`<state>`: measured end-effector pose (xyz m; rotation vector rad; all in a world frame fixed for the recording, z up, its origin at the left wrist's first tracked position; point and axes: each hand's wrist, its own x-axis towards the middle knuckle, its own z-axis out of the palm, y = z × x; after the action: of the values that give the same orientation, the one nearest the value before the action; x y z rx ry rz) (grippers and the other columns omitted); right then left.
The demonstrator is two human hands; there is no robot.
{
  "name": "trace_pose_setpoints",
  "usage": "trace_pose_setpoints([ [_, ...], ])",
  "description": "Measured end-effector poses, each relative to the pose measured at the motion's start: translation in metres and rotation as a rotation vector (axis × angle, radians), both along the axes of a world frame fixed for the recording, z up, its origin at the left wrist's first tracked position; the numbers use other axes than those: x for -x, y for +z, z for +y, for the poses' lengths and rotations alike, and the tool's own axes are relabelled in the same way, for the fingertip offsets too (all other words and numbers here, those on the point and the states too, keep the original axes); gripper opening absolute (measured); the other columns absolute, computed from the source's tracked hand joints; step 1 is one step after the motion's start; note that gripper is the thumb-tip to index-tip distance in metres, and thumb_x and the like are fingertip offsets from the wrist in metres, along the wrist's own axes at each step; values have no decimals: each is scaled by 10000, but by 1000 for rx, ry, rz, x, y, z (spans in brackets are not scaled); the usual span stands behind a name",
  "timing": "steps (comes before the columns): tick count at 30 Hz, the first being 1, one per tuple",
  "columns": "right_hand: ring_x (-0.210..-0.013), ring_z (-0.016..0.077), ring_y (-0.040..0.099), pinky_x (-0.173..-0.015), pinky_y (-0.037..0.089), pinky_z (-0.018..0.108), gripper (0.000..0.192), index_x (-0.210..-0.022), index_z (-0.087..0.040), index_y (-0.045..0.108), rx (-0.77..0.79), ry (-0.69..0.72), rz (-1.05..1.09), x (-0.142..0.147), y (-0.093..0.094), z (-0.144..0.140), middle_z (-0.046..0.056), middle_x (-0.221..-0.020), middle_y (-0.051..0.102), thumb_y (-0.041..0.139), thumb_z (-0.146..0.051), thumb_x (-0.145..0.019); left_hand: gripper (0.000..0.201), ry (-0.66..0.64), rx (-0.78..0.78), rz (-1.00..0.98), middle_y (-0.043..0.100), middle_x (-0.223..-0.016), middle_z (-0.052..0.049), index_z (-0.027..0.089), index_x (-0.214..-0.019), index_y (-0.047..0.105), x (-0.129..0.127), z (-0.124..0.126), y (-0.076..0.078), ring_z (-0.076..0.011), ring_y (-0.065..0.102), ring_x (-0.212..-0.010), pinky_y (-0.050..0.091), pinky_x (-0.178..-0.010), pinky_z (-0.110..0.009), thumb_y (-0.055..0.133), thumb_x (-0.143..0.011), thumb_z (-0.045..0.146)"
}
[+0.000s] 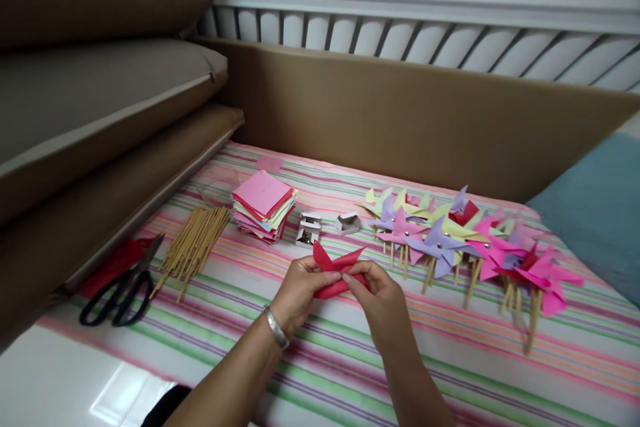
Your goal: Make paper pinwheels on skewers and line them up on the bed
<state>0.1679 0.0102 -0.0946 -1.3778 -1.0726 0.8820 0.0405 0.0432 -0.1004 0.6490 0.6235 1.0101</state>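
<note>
A red paper pinwheel head [327, 261], its corners folded in toward the middle, is held above the striped cloth. My left hand [303, 288] pinches its left side, thumb at the centre. From the right, my right hand [376, 285] grips it too, with thumb and fingers meeting near the middle; whether a pin is there cannot be made out. Just beyond the hands stand a small open white box [309, 229] with small dark pieces inside and another small white box [348, 223]. A stack of coloured paper squares [264, 197] sits to their left.
Bamboo sticks [193, 247] lie at left beside black-handled scissors [123, 290] and red material [107, 267]. Finished paper pinwheels [440, 243] on sticks cover the right side. Stacked cushions [115, 100] rise at left, a brown panel [390, 113] behind, and a blue cushion [595, 207] at far right.
</note>
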Motion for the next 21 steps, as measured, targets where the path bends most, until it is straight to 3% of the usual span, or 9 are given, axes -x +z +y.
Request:
trace_pose_setpoints([
  [11, -679, 160, 530, -646, 421, 283, 131, -705, -199, 562, -7, 7, -30, 1, -1, -1, -6, -689, 580, 668, -274, -689, 210, 25, 22, 36, 718, -695, -59, 106, -741, 739, -1, -1, 3, -131, 615, -623, 466, -671, -253, 794, -553, 181],
  [21, -658, 150, 532, -629, 417, 269, 68, -681, -198, 560, -47, -15, -99, 6, 4, -1, -20, -657, 561, 622, -219, -697, 283, -36, -23, 33, 732, -788, -81, 118, -870, 736, -2, -1, 1, -157, 641, -706, 469, -725, -272, 769, -596, 182],
])
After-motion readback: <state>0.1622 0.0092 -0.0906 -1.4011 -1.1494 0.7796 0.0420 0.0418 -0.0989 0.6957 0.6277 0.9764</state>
